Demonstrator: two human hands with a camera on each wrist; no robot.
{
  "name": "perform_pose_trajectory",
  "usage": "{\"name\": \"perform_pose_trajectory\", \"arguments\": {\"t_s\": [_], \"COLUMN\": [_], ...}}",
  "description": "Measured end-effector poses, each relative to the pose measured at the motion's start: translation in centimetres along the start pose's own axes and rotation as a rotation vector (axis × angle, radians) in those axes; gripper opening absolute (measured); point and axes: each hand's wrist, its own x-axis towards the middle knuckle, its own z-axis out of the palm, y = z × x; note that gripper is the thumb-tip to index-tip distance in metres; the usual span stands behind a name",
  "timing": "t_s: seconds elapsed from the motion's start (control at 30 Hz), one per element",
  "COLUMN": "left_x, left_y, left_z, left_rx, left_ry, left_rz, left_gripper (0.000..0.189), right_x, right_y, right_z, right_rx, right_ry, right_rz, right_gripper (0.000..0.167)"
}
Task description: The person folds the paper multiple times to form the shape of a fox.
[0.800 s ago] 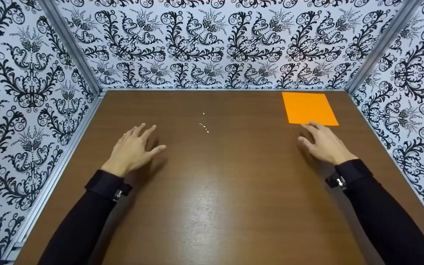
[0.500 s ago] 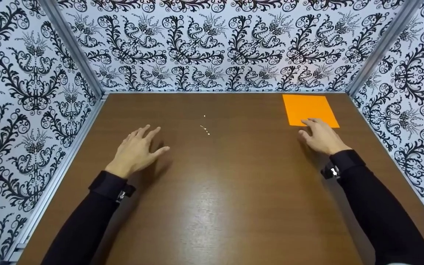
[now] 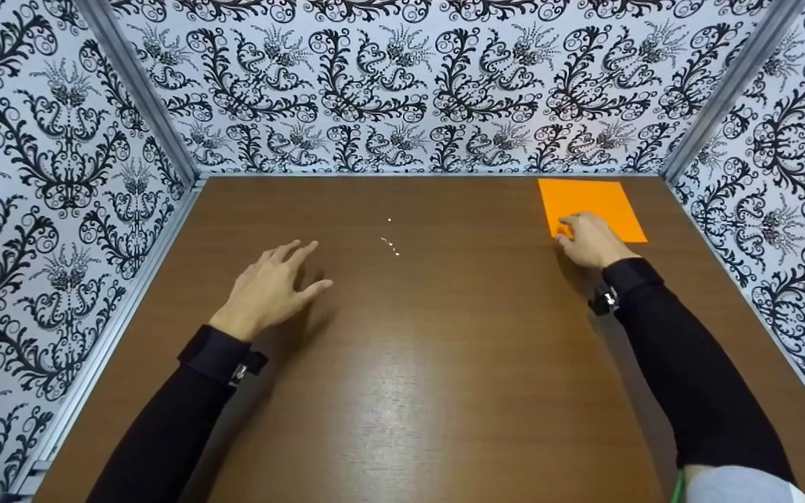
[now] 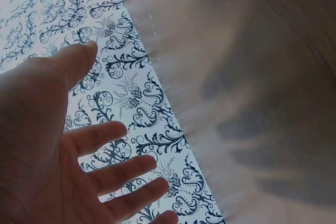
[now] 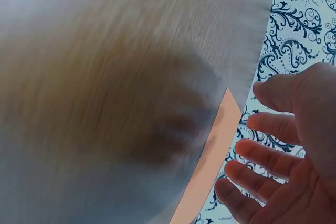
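Note:
A flat orange square of paper (image 3: 602, 199) lies at the back right of the brown table. My right hand (image 3: 591, 239) hovers over its near left part, fingers loosely bent and holding nothing. In the right wrist view the orange paper (image 5: 210, 163) shows as a slanted strip beyond the spread fingers (image 5: 262, 156). My left hand (image 3: 263, 290) is over the left half of the table, fingers spread and thumb out, with its shadow beside it. The left wrist view shows the same hand (image 4: 68, 156) with an empty palm.
Small white specks (image 3: 392, 246) dot the table (image 3: 402, 335) near its middle back. Patterned black-and-white walls (image 3: 402, 91) stand behind and on both sides, with grey metal posts (image 3: 140, 91) at the corners.
My right hand has moved forward and slightly left, from the near edge of the orange paper to over it. My left hand has drifted slightly right.

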Motion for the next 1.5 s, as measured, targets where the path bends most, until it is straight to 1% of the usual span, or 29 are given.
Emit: {"name": "perform_pose_trajectory", "arguments": {"t_s": [0.1,0.13,0.2,0.27,0.33,0.43,0.6,0.7,0.83,1.1,1.27,1.5], "left_x": [0.1,0.2,0.3,0.3,0.4,0.4,0.9,1.2,1.8,2.9,3.5,4.7], "left_y": [0.4,0.6,0.9,1.1,1.3,1.7,2.5,3.2,4.2,6.0,7.1,8.8], "left_z": [0.0,0.0,0.1,0.1,0.2,0.4,0.7,1.0,1.3,1.6,2.0,2.8], "left_rx": [-0.001,-0.002,0.0,0.001,-0.003,-0.01,-0.009,-0.015,-0.036,-0.041,-0.043,-0.039], "left_ry": [0.008,0.012,0.02,0.029,0.037,0.045,0.05,0.057,0.064,0.052,0.047,0.064], "left_rz": [0.006,0.011,0.023,0.033,0.04,0.047,0.066,0.076,0.098,0.13,0.149,0.21], "left_gripper": [0.087,0.087,0.087,0.086,0.086,0.086,0.084,0.083,0.083,0.078,0.075,0.067], "right_x": [0.6,0.8,0.9,0.9,0.9,0.8,0.5,0.2,-0.2,-1.4,-1.8,-2.4], "right_y": [-0.4,-0.5,-0.7,-0.9,-1.0,-1.3,-1.7,-2.0,-2.6,-4.1,-5.0,-6.1], "right_z": [0.3,0.5,0.8,1.0,1.3,1.5,1.8,2.0,2.6,3.5,3.9,4.3], "right_rx": [-0.024,-0.027,-0.023,-0.021,-0.017,-0.024,-0.021,-0.024,-0.04,-0.029,-0.011,-0.012], "right_ry": [-0.002,-0.004,-0.014,-0.026,-0.043,-0.054,-0.05,-0.035,0.004,0.058,0.05,0.05], "right_rz": [-0.016,-0.016,-0.007,0.003,0.018,0.031,0.039,0.025,-0.015,-0.067,-0.072,-0.102], "right_gripper": [0.056,0.054,0.048,0.047,0.048,0.057,0.056,0.055,0.054,0.051,0.05,0.045]}}
